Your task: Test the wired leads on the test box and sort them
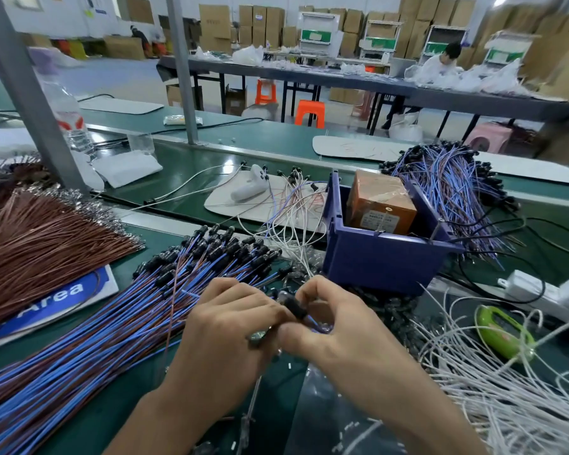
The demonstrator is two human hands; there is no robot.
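Your left hand [230,320] and right hand [329,323] meet knuckle to knuckle. Both sets of fingers are curled in and clamped on one short black barrel-shaped lead end [294,308], pinched between your right forefinger and your left fingertips. A second dark piece shows just under your left thumb, too blurred to name. The heap of blue-and-brown wired leads with black plastic ends [145,300] fans out to the left of your left knuckles, its nearest strands right beside them. Straight ahead of your fingertips, near but not touching, stands the dark blue plastic bin [375,261]. Inside it is the orange-brown taped box [380,205], which I take to be the test box. Beyond the bin, well away from your right fingers, lies a second bundle of blue-and-brown leads [447,192], likely the sorted ones. Loose white wires [506,399] spread out to the right of your right wrist, with a lime-green plastic gadget [503,333] among them. You look to be at the readying step, with one lead singled out and not yet on the box. The next move calls for carrying it forward to the box's contacts. Keep your pinch on the black end so the bare ends stay free, and lift the wire clear of the heap so it drags no neighbours along.
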